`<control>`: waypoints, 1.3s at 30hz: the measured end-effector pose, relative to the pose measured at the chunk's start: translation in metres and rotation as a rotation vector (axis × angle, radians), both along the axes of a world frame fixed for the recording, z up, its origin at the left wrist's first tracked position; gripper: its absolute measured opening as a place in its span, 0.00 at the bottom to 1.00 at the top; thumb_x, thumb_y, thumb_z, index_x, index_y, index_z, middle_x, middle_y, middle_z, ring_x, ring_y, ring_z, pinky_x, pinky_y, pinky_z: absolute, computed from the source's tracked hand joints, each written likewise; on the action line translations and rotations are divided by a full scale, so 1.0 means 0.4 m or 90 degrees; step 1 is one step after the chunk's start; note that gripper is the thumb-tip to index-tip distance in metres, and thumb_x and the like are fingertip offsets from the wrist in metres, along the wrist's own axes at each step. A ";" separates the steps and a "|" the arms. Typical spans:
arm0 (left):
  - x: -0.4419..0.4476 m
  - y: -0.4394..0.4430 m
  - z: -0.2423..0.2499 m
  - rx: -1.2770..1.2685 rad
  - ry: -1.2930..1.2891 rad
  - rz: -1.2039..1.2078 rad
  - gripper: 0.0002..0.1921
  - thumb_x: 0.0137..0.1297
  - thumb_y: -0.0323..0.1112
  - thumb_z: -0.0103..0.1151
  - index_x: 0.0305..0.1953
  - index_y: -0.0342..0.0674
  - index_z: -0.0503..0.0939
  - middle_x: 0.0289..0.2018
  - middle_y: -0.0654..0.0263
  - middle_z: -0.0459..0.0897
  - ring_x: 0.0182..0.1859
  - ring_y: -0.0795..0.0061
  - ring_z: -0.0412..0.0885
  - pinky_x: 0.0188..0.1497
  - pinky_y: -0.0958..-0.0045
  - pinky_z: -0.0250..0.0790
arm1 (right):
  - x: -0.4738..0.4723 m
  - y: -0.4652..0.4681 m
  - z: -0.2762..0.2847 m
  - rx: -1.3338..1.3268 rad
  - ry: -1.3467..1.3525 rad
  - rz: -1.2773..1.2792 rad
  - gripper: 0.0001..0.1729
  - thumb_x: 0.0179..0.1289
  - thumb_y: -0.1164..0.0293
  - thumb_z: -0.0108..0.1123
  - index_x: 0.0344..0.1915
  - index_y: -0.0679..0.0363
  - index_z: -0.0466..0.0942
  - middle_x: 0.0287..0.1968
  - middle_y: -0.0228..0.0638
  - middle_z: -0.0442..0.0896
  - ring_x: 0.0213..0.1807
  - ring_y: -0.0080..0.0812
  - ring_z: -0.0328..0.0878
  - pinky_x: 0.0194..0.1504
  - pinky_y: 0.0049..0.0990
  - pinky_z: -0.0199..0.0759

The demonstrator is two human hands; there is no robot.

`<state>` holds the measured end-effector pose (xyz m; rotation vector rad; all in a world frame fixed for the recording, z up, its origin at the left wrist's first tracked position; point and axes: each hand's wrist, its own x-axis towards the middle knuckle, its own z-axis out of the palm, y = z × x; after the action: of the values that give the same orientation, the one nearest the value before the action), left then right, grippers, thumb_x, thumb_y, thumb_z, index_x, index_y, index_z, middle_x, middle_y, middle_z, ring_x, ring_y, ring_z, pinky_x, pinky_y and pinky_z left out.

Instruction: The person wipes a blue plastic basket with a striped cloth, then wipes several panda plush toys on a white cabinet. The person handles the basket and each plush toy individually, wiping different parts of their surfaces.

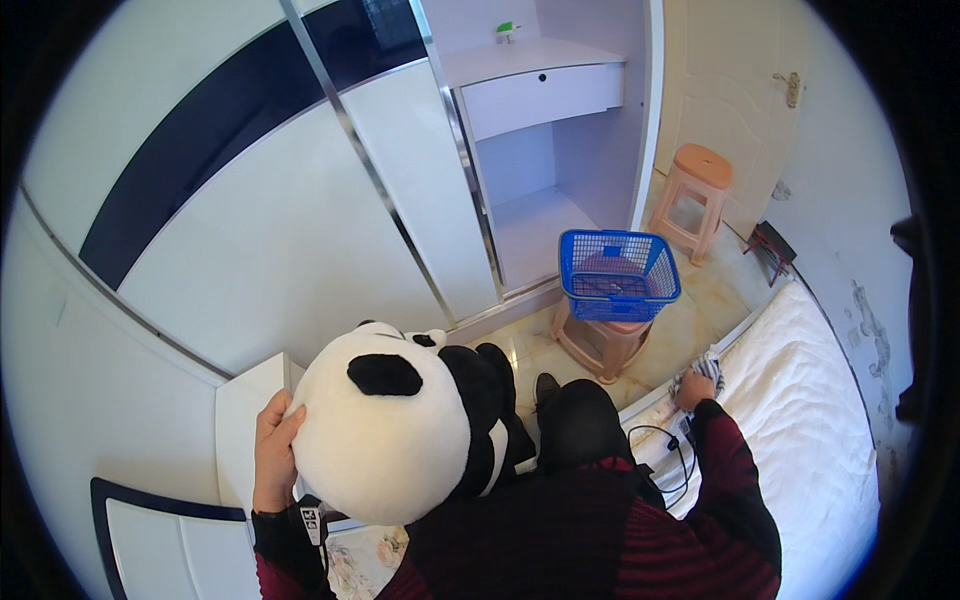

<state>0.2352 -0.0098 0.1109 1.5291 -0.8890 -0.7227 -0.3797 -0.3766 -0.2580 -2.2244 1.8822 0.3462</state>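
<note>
A large panda plush toy [382, 442] with a white head and black body leans against my left side, its head towards me. My left hand [277, 450] grips the far left of its head, thumb on top, pressing into the plush. On the right, my right hand [695, 391] is closed around a crumpled grey-and-white striped cloth [707, 367] at the edge of the bed. A white quilted cover [802, 390] lies under that hand. Part of the cloth is hidden by my fingers, and the toy's lower body is partly hidden.
A blue plastic basket [619, 311] rests on a pink plastic stool [600, 349] ahead. Another stool [701, 169] with an orange seat stands by the door [731, 97]. White sliding wardrobe doors [277, 247] fill the left. A black cable [679, 469] loops near my right arm.
</note>
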 end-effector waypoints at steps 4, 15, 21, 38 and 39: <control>0.004 0.031 -0.009 -0.018 0.042 0.024 0.06 0.74 0.29 0.54 0.35 0.41 0.73 0.33 0.74 0.80 0.35 0.89 0.74 0.39 0.81 0.69 | 0.026 -0.054 0.064 -0.049 -0.136 -0.098 0.30 0.57 0.58 0.66 0.51 0.72 0.77 0.47 0.62 0.86 0.52 0.61 0.85 0.54 0.50 0.80; -0.003 0.046 -0.012 -0.002 0.037 0.022 0.06 0.77 0.31 0.53 0.41 0.37 0.77 0.36 0.73 0.82 0.39 0.89 0.77 0.43 0.83 0.69 | 0.673 -0.038 0.746 0.250 -1.109 0.140 0.13 0.68 0.72 0.60 0.49 0.66 0.81 0.43 0.32 0.86 0.40 0.23 0.84 0.44 0.27 0.80; -0.001 0.058 0.014 0.017 0.016 -0.049 0.07 0.76 0.31 0.54 0.46 0.34 0.79 0.39 0.72 0.84 0.40 0.88 0.76 0.45 0.83 0.69 | 1.003 0.132 0.978 0.466 -1.186 0.340 0.16 0.73 0.67 0.62 0.53 0.67 0.83 0.46 0.43 0.90 0.40 0.28 0.90 0.43 0.25 0.86; -0.051 0.005 0.084 0.165 -0.426 -0.122 0.26 0.82 0.41 0.42 0.75 0.35 0.63 0.68 0.48 0.75 0.72 0.59 0.70 0.74 0.67 0.57 | 1.155 0.427 0.784 0.157 -0.923 0.658 0.25 0.70 0.57 0.62 0.59 0.60 0.80 0.50 0.49 0.87 0.51 0.44 0.83 0.57 0.37 0.74; -0.057 -0.004 0.081 0.192 -0.419 -0.189 0.29 0.82 0.40 0.43 0.78 0.36 0.59 0.71 0.46 0.71 0.74 0.57 0.68 0.76 0.67 0.54 | 1.160 0.418 0.775 0.196 -0.886 0.626 0.25 0.69 0.57 0.63 0.59 0.60 0.81 0.49 0.48 0.87 0.50 0.44 0.83 0.55 0.37 0.74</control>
<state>0.2124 -0.0112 0.1434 1.9743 -1.5758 -0.5799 0.0843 -0.2093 0.0521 -1.9807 0.0187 -0.6124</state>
